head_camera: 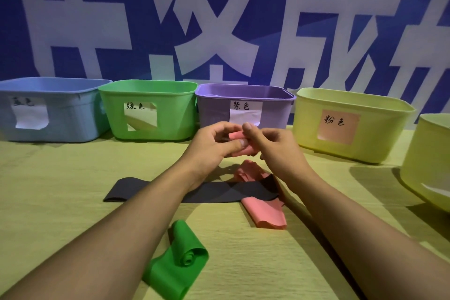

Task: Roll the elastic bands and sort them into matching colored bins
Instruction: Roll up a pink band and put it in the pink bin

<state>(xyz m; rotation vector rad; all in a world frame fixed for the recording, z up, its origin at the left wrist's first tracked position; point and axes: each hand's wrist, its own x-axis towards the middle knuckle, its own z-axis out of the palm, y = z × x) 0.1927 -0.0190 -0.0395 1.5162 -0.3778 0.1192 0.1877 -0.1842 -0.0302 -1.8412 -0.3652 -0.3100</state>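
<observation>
In the middle of the frame, the left hand (214, 142) and the right hand (275, 146) are pinching a soft pink stretchy band (239, 145) between them, up off the yellow table (60, 178). The band's loose end is hanging down onto the table, crossing a flat black stretchy band (214, 191). A half-rolled green stretchy band (180, 256) is lying at the bottom of the frame. Across the back, a blue plastic bin (60, 114), a green plastic bin (170, 109), a purple plastic bin (214, 109) and a yellow plastic bin with a pink label (379, 129) are standing in a row.
</observation>
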